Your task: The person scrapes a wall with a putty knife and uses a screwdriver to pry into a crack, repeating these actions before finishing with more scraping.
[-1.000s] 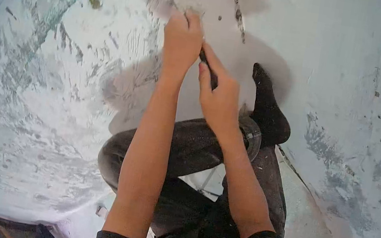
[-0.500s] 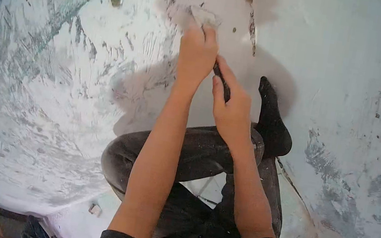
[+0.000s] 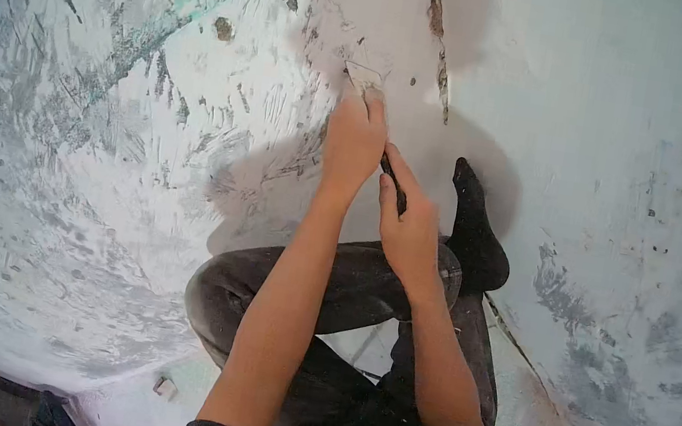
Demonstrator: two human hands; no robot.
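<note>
Both of my hands are on one scraper (image 3: 364, 76), whose pale blade lies against the scuffed white surface (image 3: 258, 115). My left hand (image 3: 356, 140) is closed near the blade end and covers part of the tool. Lower and to the right, my right hand (image 3: 411, 233) is wrapped round the dark handle (image 3: 393, 187). Grey marks and rough streaks cover the surface left of the blade.
A long crack (image 3: 444, 69) runs right of the hands, and a brown spot (image 3: 225, 29) lies to the left. My bent leg (image 3: 261, 267) and black-socked foot (image 3: 477, 235) are below. A small block (image 3: 165, 388) sits at the lower left.
Both hands and the scraper appear lower in the view. The surface marks have also shifted downward, so the view itself has moved; both hands keep their hold.
</note>
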